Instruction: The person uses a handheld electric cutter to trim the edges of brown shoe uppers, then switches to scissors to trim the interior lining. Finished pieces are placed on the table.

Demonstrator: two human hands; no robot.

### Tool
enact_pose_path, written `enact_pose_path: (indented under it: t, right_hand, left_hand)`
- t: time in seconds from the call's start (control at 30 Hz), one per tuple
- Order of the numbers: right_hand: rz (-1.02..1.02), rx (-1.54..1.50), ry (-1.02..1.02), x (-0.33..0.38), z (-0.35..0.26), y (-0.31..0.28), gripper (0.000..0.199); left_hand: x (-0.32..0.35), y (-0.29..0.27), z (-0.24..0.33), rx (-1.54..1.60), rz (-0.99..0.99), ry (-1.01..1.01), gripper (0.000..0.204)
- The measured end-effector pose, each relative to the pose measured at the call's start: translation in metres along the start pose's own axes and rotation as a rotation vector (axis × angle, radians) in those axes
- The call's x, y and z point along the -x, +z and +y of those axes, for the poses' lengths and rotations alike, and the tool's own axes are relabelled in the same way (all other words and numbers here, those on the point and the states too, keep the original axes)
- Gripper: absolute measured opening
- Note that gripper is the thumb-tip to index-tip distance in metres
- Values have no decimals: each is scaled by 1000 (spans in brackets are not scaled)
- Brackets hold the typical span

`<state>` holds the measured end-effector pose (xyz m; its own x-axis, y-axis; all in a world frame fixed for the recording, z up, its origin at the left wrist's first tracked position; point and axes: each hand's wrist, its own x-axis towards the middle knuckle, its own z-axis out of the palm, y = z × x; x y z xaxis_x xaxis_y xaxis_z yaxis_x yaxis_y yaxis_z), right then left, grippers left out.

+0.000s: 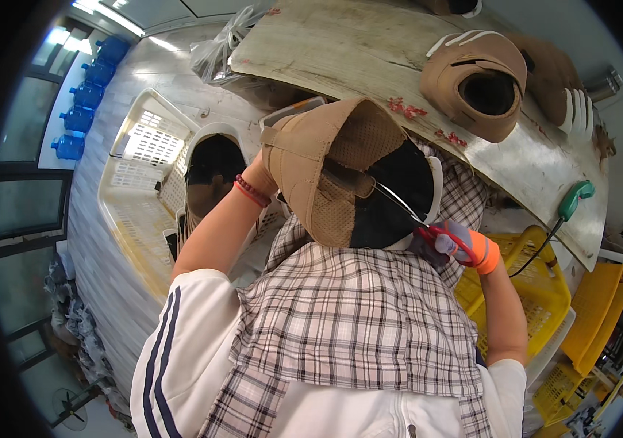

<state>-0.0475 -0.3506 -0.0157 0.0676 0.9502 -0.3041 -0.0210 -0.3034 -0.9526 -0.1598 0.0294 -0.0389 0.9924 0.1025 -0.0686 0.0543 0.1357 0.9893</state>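
Above my lap is a tan shoe upper with a black part inside its wide opening. My left hand grips its left side; the fingers are hidden behind the tan material. My right hand, in a grey and orange glove, is closed around the red handles of a pair of scissors. Their slim metal blades point up and left into the opening, over the black part, with the tips near a small brown tab. Whether the blades touch the material I cannot tell.
A worktable ahead carries more tan shoe uppers, red scraps and a green-handled tool with a black cord. A white plastic crate stands left, yellow baskets right. Blue water jugs line the far left.
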Motion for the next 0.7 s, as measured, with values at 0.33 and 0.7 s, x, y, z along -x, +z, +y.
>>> enact_pose_path:
  t: [0.33,0.7]
  right_hand:
    - [50,-134,82,-10,3,7,74]
    - [126,193,-43,-5,21,21,59]
  left_hand:
    - [-5,13,-2,-27,-24,-24,44]
    - [-1,12,-4,-58,-24,-19,45]
